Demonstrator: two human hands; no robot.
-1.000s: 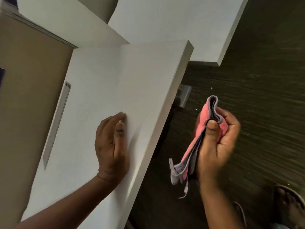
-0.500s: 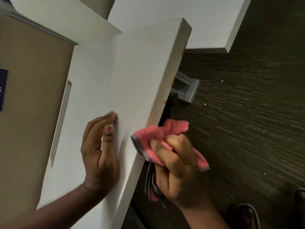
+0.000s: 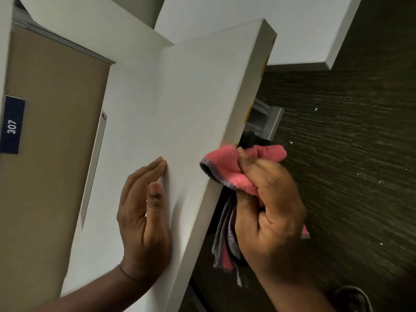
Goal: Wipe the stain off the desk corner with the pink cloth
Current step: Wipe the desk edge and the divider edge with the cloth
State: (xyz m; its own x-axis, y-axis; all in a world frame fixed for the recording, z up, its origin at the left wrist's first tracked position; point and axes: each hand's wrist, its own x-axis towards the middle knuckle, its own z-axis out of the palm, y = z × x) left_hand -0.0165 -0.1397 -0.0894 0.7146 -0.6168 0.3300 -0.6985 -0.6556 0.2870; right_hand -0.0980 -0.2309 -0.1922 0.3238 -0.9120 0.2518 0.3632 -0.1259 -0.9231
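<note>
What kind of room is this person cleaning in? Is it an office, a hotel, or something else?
Probably an office or a hotel-like building, though I can't be sure. A blue number plate reading 307 hangs on the tan wall, the white desk looks like plain contract furniture, and the floor is dark ribbed carpet.

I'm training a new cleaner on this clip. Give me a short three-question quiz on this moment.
1. True or false: the left hand lies flat on the desk.
2. Which hand holds the cloth?
3. The orange stains are on the desk's: A) top B) side edge C) leg

Key: 1 true; 2 the right hand; 3 B
</note>
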